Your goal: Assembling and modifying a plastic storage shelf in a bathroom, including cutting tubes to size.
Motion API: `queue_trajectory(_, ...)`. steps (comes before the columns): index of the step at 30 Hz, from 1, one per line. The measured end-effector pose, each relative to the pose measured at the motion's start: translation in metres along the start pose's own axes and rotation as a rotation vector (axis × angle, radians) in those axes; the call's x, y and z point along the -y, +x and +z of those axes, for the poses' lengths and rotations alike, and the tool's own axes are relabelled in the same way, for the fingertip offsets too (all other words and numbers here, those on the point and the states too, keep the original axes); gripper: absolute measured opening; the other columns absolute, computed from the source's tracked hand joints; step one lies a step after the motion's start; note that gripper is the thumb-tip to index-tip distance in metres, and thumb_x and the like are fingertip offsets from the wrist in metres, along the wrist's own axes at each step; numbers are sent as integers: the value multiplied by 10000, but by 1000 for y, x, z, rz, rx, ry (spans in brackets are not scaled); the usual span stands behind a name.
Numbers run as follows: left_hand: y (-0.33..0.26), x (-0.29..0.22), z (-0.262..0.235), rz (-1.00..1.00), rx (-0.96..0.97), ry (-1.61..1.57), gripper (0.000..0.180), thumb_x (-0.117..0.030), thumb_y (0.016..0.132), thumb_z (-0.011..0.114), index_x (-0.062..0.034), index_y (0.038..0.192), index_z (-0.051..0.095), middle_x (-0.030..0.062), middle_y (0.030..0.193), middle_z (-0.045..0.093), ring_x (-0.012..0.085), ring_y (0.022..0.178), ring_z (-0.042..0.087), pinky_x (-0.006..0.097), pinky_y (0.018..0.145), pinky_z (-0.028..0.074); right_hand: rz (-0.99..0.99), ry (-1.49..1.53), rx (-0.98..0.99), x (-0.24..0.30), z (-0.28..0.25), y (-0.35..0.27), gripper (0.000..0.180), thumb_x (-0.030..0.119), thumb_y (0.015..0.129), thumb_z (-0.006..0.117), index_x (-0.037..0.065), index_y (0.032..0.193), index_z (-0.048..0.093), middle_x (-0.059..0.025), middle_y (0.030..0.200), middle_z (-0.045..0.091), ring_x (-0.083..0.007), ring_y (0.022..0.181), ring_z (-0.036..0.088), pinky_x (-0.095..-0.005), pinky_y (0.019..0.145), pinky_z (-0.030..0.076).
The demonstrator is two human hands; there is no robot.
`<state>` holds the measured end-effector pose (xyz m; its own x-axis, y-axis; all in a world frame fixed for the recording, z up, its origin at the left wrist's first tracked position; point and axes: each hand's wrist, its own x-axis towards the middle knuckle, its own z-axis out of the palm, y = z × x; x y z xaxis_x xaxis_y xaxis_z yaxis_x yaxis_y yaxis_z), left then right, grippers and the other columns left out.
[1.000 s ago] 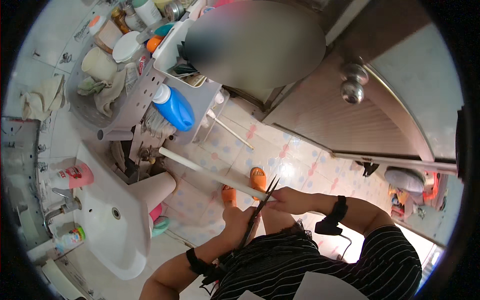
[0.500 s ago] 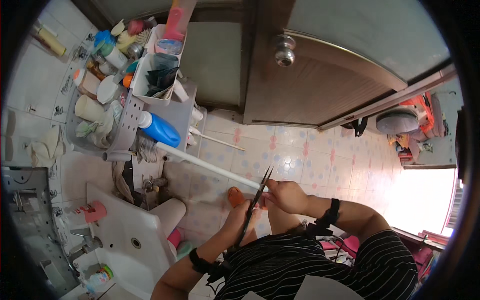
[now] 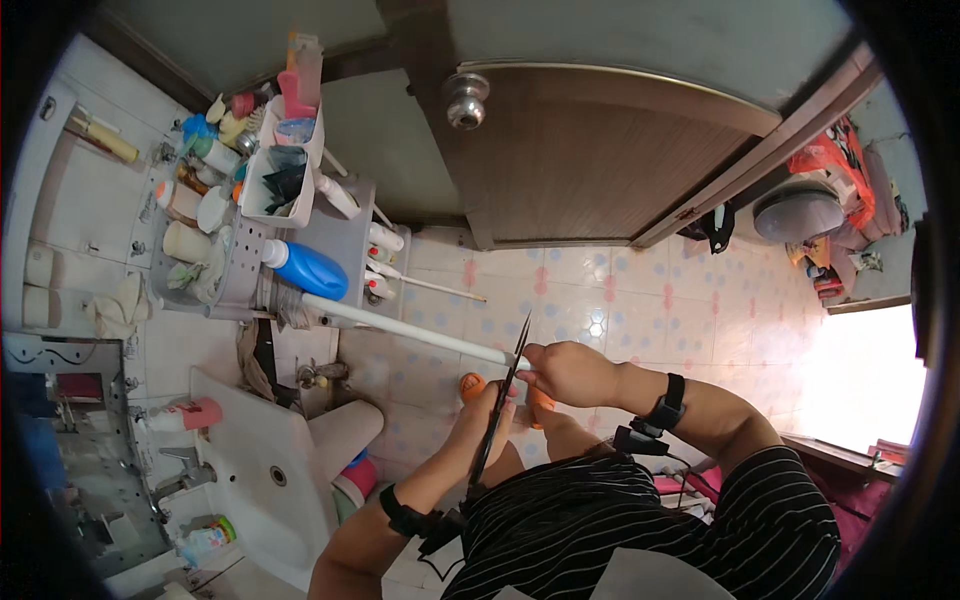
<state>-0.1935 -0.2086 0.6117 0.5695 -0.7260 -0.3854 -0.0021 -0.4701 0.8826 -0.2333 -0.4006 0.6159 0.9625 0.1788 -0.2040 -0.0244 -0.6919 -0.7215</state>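
Note:
Long black scissors [image 3: 490,437] with pointed blades stand edge-on in front of me. My left hand [image 3: 474,425] is closed round them, and its fingers are partly hidden behind them. A white pole [image 3: 415,336] slants from the shelf at the left to my right hand [image 3: 572,375]. That hand is closed on the pole's near end, thumb and fingers pinched together there. The blades cross the pole right beside my right fingertips; whether they touch it I cannot tell.
A grey shelf unit [image 3: 345,240] at the left bears a blue bottle [image 3: 305,270], a white bin [image 3: 281,209] and several toiletries. Below it stands a white washbasin [image 3: 262,520]. A brown door [image 3: 600,165] with a round knob is ahead. A thin stick [image 3: 440,286] lies over the tiled floor [image 3: 640,320].
The view has shifted, so the door and shelf sit further left. The scissors' two tips showed apart before and now look close together. Both hands keep their hold.

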Motion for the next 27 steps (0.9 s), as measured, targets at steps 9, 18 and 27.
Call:
queue_trajectory(9,-2,-7,33,-64,-114,-180,132,-157,891,487,-34,933,504,68,679,515,146,546,521,271,503,435,-91,-22,31,-3,-41,-14,302,290,890,489,-5,830,496,-193,628,551,-393,639,554,-440,577,437)
queue_trajectory(18,-23,-31,12,-414,-49,-571,158,-209,902,508,-53,917,485,3,608,444,77,480,422,225,427,372,-233,279,260,-4,-42,11,359,347,895,494,-7,879,553,-201,727,569,-296,676,553,-376,661,433)
queue_trajectory(27,-70,65,-43,-178,-380,-88,300,-182,864,555,-35,1111,469,77,734,560,148,653,554,293,610,465,-259,700,195,-6,-23,14,210,216,905,519,21,981,538,-62,833,544,-107,754,489,-271,699,427)
